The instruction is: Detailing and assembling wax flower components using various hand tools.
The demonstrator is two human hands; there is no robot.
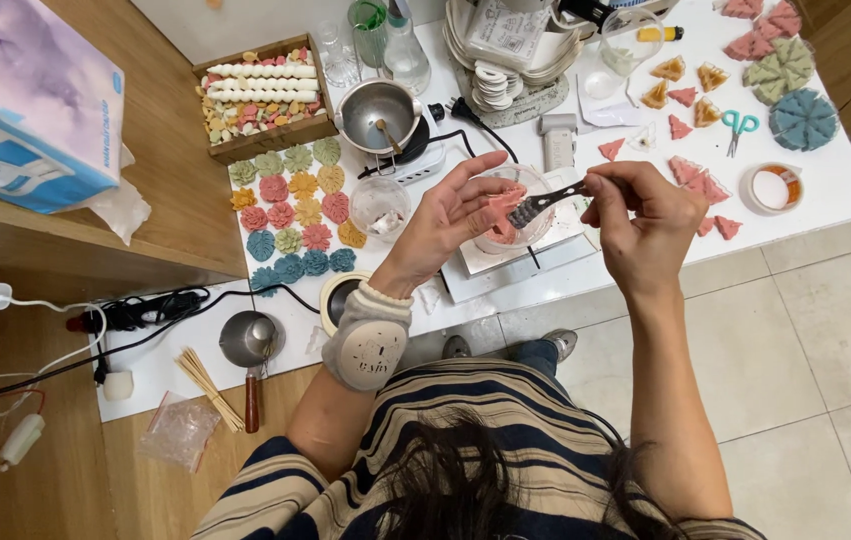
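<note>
My left hand (450, 215) is raised palm up over a clear plastic cup (535, 225), with a small pink wax piece (502, 200) resting on its fingers. My right hand (640, 215) pinches the handle of a dark metal fork (540, 205), whose tines touch the pink piece. The cup stands on a white scale tray (520, 262) on the white table. A padded grey wrist cuff (367, 340) wraps my left forearm.
Rows of coloured flower and leaf shapes (295, 215) lie left of the hands, beside a wooden box (260, 95) of moulded pieces. A steel pot (377, 110) sits on a small heater. Triangular pieces, teal scissors (738, 125) and a tape roll (773, 187) lie right.
</note>
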